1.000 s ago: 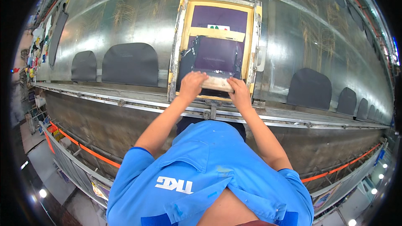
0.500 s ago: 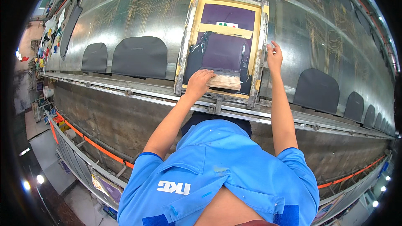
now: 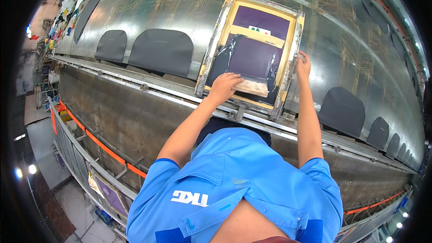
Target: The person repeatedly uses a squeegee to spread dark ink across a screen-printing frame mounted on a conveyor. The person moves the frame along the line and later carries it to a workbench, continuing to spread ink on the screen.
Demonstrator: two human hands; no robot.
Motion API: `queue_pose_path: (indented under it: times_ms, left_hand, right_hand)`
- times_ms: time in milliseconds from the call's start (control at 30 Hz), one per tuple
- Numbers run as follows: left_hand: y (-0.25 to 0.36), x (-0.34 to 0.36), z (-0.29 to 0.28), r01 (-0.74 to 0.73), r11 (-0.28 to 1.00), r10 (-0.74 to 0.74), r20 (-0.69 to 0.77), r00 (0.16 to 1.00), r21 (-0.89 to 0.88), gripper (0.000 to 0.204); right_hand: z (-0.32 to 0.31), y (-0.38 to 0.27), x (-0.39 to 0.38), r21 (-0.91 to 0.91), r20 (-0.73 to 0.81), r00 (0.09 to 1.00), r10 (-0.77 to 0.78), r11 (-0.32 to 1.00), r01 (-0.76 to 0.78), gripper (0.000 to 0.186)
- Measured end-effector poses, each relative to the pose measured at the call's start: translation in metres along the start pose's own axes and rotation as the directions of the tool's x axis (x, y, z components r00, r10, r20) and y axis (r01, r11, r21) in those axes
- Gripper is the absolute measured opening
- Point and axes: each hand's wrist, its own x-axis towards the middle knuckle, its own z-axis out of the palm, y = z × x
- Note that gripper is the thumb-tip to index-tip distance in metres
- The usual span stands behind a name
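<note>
A screen printing frame (image 3: 293, 47) with purple mesh, yellow tape borders and dark ink lies on the long metal table before me. Inside it, near its front end, a squeegee with a wooden handle (image 3: 253, 87) rests on the mesh. My left hand (image 3: 225, 87) is closed over the left end of that handle. At the frame's right side is my right hand (image 3: 303, 66), its fingers curled at the outer edge; the contact is partly hidden. Dark ink streaks run along both sides of the mesh.
Dark grey rounded panels lie along the table, a large one (image 3: 161, 52) to the left and another (image 3: 342, 111) to the right, with several smaller ones beyond. A metal rail (image 3: 180, 100) runs along the near table edge. An orange-striped railing (image 3: 105, 147) stands behind at left.
The view has turned, so the frame appears farther right and more tilted. My right hand's raised fingers have curled in at the frame's side. My left hand stays on the squeegee.
</note>
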Motion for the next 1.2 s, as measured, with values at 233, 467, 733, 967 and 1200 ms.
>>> queue_pose_path:
  times_ms: [233,467,733,967,1200]
  left_hand:
    - [-0.009,-0.014,-0.018,0.028,0.998,-0.026,0.035,0.999,-0.051,0.060]
    - [-0.112,-0.052,-0.109,0.130,0.990,-0.133,0.048,0.990,0.055,0.066]
    - [-0.293,-0.109,-0.222,0.077,0.996,-0.079,0.022,0.997,0.046,0.061]
    - [-0.334,-0.131,-0.250,0.042,0.996,-0.046,0.062,0.997,0.073,0.066]
    - [-0.338,-0.163,-0.248,-0.032,0.994,0.020,0.112,0.994,0.107,0.066]
  right_hand:
    - [0.013,-0.033,0.004,-0.040,-0.183,0.931,-0.315,0.949,0.314,0.018]
    - [0.173,-0.086,-0.055,0.005,-0.119,0.959,-0.258,0.966,0.260,0.019]
    - [0.370,-0.125,-0.130,-0.023,-0.113,0.978,-0.178,0.984,0.176,0.021]
    - [0.417,-0.119,-0.130,0.017,-0.121,0.969,-0.213,0.976,0.217,0.022]
    - [0.418,-0.103,-0.120,-0.281,-0.114,0.986,-0.118,0.956,0.082,0.026]
